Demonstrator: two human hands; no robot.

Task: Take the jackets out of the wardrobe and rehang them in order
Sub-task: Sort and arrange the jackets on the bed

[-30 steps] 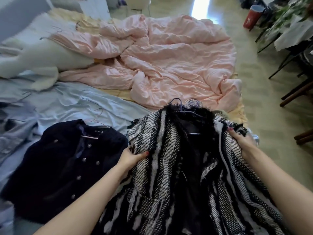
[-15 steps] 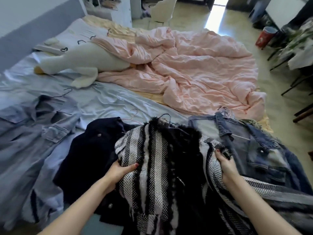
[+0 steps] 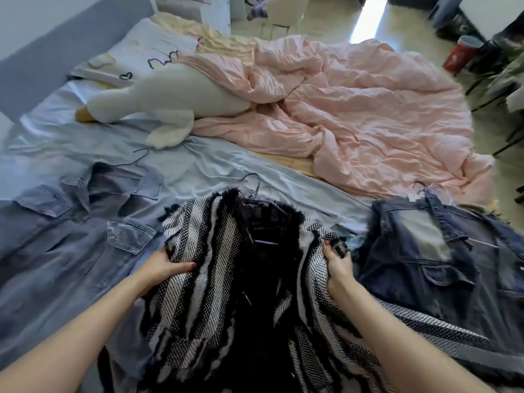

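both hands grip striped jacket (image 3: pixel 215 268): left hand (image 3: pixel 161 265) at 9 o'clock edge, right hand (image 3: pixel 337 262) at 3, spreading it flat on bed (image 3: pixel 198 165) between denim jackets, likely for sorting.

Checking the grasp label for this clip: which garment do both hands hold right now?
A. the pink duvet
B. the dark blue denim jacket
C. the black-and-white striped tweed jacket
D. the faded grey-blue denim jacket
C: the left hand and right hand each grip a front edge of the striped tweed jacket, with the denim jackets lying untouched either side.
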